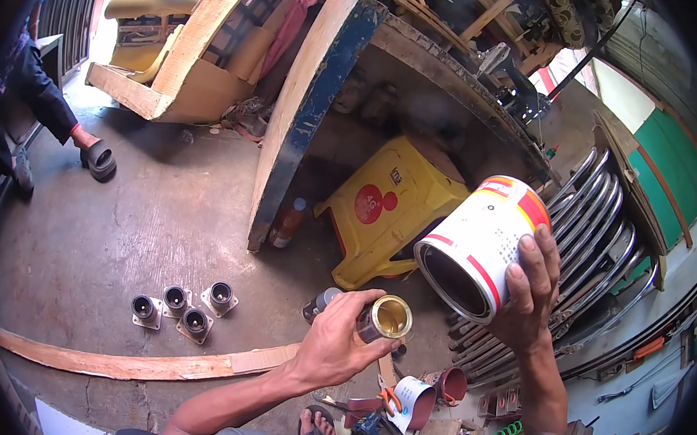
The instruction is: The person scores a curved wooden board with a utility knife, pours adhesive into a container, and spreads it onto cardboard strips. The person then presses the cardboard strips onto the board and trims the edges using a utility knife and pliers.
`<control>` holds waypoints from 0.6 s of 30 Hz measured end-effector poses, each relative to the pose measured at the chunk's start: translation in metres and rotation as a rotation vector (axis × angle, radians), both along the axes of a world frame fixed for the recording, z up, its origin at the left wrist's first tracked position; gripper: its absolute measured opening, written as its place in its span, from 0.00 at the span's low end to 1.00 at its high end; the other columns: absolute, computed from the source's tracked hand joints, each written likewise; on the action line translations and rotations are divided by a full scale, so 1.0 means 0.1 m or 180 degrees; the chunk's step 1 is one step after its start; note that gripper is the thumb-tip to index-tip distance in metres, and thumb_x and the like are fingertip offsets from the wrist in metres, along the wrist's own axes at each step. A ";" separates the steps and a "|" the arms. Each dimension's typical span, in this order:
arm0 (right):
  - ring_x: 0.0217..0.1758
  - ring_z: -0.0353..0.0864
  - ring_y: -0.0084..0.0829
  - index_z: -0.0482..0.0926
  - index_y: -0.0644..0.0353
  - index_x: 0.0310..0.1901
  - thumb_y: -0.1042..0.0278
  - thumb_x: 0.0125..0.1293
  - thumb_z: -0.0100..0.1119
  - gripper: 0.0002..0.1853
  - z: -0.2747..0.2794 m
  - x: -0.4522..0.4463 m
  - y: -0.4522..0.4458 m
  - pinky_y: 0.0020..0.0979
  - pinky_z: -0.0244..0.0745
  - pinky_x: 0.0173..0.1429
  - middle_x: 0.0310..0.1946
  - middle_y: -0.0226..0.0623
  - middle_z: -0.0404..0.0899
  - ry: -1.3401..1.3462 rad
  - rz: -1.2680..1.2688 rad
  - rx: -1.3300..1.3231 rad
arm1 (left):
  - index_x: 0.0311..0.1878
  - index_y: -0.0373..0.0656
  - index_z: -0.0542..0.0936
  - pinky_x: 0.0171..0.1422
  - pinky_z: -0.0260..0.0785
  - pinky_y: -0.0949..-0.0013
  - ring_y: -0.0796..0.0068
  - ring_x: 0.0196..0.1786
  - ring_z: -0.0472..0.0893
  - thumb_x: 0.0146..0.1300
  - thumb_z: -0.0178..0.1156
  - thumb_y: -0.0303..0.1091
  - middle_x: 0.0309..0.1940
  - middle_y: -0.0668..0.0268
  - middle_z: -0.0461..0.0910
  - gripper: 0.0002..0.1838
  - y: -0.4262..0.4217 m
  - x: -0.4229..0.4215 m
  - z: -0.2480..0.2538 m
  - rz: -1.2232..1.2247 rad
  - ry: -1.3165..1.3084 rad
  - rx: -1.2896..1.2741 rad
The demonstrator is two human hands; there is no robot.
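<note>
My left hand (334, 338) is closed round a small open tin (391, 317), its mouth facing up toward me and a yellowish, shiny inside showing. In my right hand (533, 291) is a large white paint can (489, 231) with red and orange bands, held tilted above and to the right of the tin. The can's dark, rimmed end points down and left; I cannot tell whether it is open. The two containers are apart. Partly hidden behind my left hand is a dark bottle or can (320, 303) on the floor.
Several short black cylinders on square plates (195, 321) stand on the floor near a curved wooden strip (136, 364). A yellow stool (398, 197) leans under the workbench (318, 78). Bent metal tubes (598, 227) are stacked at right. Another person's foot (94, 155) shows at left.
</note>
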State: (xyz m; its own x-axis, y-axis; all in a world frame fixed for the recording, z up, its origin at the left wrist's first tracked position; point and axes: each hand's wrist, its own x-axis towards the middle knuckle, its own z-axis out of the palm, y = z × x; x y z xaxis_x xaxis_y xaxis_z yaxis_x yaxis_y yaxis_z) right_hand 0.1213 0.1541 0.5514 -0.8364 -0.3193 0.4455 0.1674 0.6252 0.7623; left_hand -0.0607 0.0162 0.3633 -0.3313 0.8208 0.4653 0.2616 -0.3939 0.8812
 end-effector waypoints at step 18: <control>0.74 0.72 0.56 0.67 0.54 0.71 0.63 0.40 0.88 0.54 0.62 -0.04 -0.17 0.53 0.73 0.75 0.68 0.47 0.73 -0.0651 -0.0393 -0.1100 | 0.65 0.34 0.77 0.61 0.77 0.59 0.59 0.58 0.82 0.57 0.78 0.46 0.54 0.52 0.83 0.37 0.06 -0.13 0.40 -0.0099 0.0186 0.0142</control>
